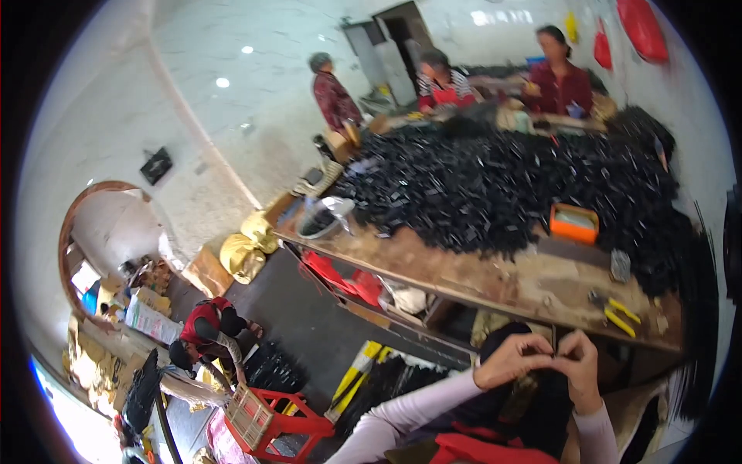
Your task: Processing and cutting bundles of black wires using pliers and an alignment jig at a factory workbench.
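Over the front edge of the wooden table, my left hand and my right hand meet with thumbs and fingertips pinched together. A thin, dark sliver shows between the fingertips, too small to name. Just beyond my right hand lie pliers with yellow handles. Farther back on the table is a small clear block or packet. An orange box with something pale inside sits beside a large heap of small black pieces.
A bowl with a plastic bag stands at the table's left end. Three people are behind the heap. Another person bends over a red stool at lower left. Yellow sacks lie by the wall, black strips on the floor.
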Demonstrator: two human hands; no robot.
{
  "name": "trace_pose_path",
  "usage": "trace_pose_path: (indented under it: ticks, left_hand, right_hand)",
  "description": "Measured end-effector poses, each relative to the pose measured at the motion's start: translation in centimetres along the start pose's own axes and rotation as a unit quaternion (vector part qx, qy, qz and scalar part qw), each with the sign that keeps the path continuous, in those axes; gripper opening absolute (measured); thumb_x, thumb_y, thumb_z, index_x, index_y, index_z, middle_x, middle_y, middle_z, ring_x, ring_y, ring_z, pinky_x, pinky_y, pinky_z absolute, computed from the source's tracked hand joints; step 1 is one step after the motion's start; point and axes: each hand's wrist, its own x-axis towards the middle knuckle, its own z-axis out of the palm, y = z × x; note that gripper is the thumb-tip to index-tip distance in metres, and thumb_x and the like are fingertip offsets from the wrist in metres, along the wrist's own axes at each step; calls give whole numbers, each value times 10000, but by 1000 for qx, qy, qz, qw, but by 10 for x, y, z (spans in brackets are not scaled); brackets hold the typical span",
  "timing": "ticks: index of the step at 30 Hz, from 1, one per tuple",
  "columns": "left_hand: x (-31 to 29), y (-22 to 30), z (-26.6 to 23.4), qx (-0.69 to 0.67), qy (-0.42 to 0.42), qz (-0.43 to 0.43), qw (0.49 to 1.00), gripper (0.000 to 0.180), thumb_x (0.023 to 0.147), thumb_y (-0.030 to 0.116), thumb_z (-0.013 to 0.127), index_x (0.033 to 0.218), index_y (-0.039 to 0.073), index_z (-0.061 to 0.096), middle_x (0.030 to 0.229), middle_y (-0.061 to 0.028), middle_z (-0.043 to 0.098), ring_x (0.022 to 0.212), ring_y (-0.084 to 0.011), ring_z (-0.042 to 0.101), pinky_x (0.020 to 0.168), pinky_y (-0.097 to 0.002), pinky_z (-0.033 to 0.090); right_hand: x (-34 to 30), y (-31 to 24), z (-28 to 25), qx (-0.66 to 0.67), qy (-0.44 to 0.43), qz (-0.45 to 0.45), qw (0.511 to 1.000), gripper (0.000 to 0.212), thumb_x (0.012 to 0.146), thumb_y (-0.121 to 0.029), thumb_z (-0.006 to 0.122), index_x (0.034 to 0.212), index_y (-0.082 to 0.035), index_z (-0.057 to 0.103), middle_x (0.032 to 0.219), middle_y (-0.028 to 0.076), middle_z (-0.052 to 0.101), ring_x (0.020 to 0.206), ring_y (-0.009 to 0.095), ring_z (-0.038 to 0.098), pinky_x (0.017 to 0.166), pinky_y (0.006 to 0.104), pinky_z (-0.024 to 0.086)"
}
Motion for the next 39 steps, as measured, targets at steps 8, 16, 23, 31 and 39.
trace_pose_path:
  ticks: [8,16,23,31,39]
  left_hand:
    - [1,15,19,-37,209,104,972,153,875,16,708,933,50,571,908,29,579,837,-46,543,768,-210,464]
    - [12,8,14,-208,-97,2,973,241,889,206,735,921,65,542,899,-7,551,821,-104,559,761,-246,454]
    - [1,9,17,-157,-61,1,986,224,877,119,723,973,29,542,931,-51,559,836,-158,617,747,-276,519]
    - [7,18,28,-125,-61,-41,989,137,855,-45,665,986,-81,654,1202,-156,583,995,-227,641,868,-349,563]
    - [26,21,24,-52,-21,-44,997,202,793,-11,726,958,-100,652,986,-166,685,847,-249,691,800,-367,572]
  right_hand:
    - [20,6,23,-32,42,-90,995,275,774,19,748,804,-56,485,803,28,533,753,104,523,700,241,431]
    - [2,-7,-10,146,-93,-42,984,355,762,-99,827,830,-86,478,809,50,566,752,141,544,700,268,459]
    - [-5,-15,-7,141,-81,-58,985,358,756,-81,832,815,-80,479,780,48,566,753,160,553,676,272,447]
    - [-14,-24,-16,54,6,-177,983,324,729,59,799,825,-64,516,827,64,588,777,159,563,698,276,449]
    - [1,-40,-63,49,-37,-59,996,392,902,-116,672,1248,-21,513,1122,98,617,979,172,600,848,302,479]
